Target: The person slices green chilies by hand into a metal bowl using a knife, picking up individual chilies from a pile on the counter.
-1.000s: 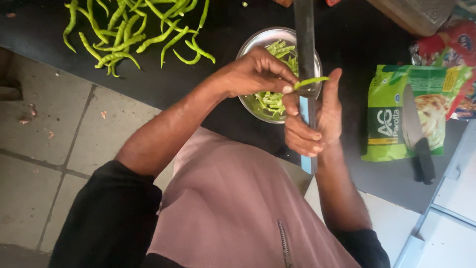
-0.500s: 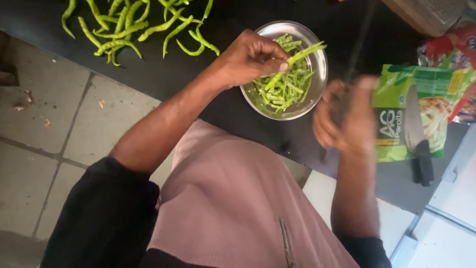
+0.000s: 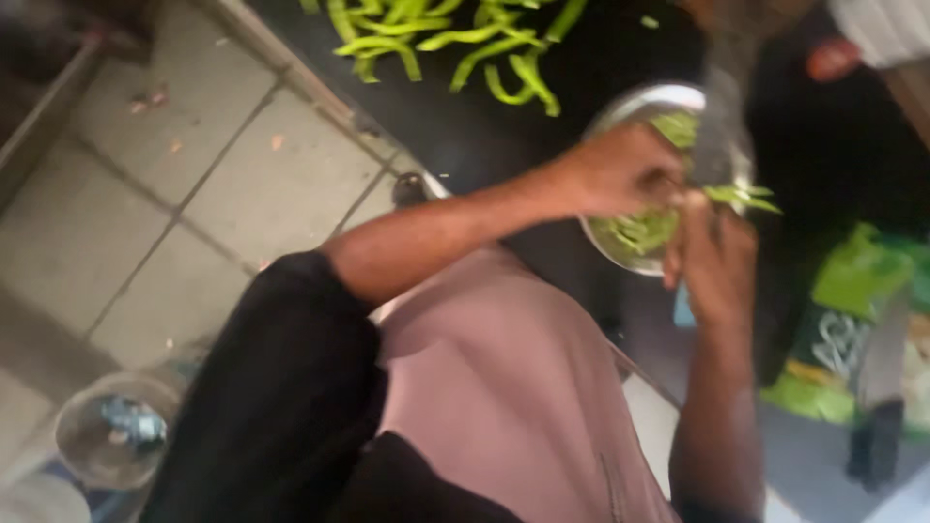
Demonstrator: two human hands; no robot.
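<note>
Two hands: over my steel bowl [image 3: 620, 111] on the dark counter [image 3: 465, 136].
Left hand [image 3: 620, 174]: closed, pinching a green chilli [image 3: 741, 197].
Right hand [image 3: 712, 257]: gripping a knife [image 3: 715, 136], blade blurred.
Done: cut chilli pieces [image 3: 635, 232] heaped in bowl.
Left: whole chillies [image 3: 446, 39] piled beyond, apparently uncut.
Nearby: green packet [image 3: 852, 320].

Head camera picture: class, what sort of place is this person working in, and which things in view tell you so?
Probably a kitchen or food-preparation area. A dark counter holds a heap of green chillies and a steel bowl of cut green pieces, with a knife lying on food packets. The floor is tiled.
</note>
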